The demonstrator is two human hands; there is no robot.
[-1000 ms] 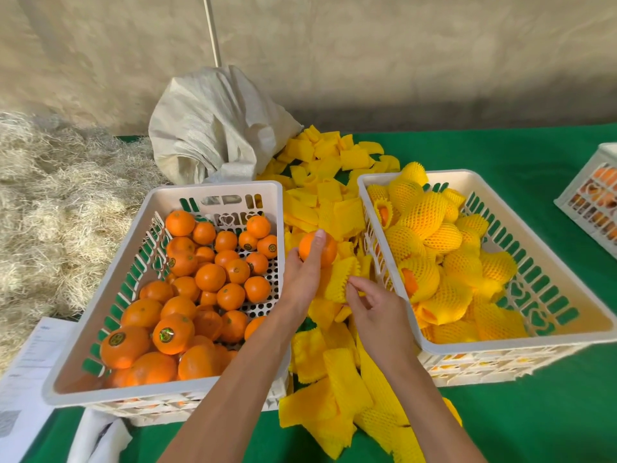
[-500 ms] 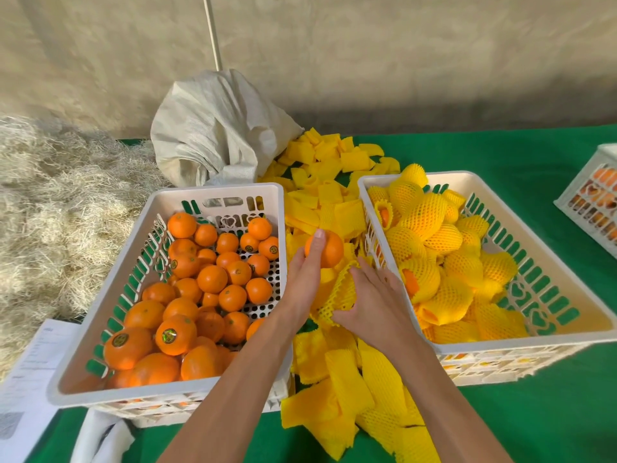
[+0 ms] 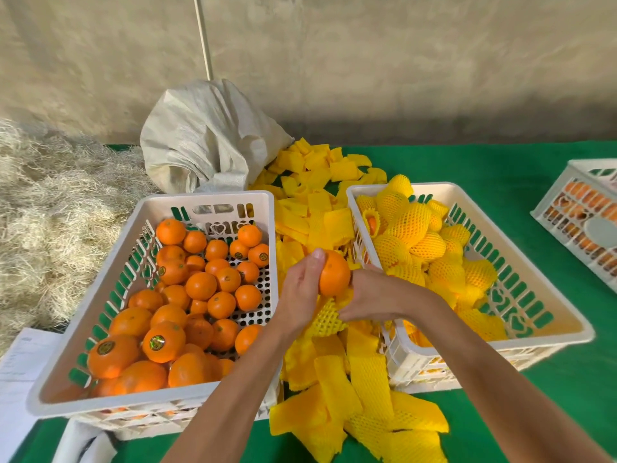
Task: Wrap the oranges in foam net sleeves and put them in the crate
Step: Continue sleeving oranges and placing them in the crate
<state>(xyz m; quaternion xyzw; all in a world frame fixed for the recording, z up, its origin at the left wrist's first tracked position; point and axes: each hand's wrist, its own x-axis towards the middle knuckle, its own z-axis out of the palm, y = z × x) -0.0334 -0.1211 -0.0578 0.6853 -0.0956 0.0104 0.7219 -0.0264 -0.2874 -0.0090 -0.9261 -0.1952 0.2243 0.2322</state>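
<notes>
My left hand (image 3: 302,292) grips a bare orange (image 3: 335,274) between the two crates. Just below the orange, my right hand (image 3: 374,297) pinches a yellow foam net sleeve (image 3: 325,318) that is stretched open under the fruit. The left white crate (image 3: 203,199) holds several bare oranges (image 3: 200,285). The right white crate (image 3: 521,262) holds several oranges wrapped in yellow sleeves (image 3: 420,235). Loose flat sleeves (image 3: 350,396) lie in a strip on the green table between the crates.
A white woven sack (image 3: 207,142) lies behind the crates. Pale straw (image 3: 50,212) is heaped at the left. A third white crate (image 3: 581,215) with oranges sits at the right edge. White paper (image 3: 16,372) lies at the lower left. A thin pole (image 3: 202,35) rises behind.
My left hand brought the orange down and to the right toward my right hand. My right hand lifted a sleeve from the pile and spread it under the orange.
</notes>
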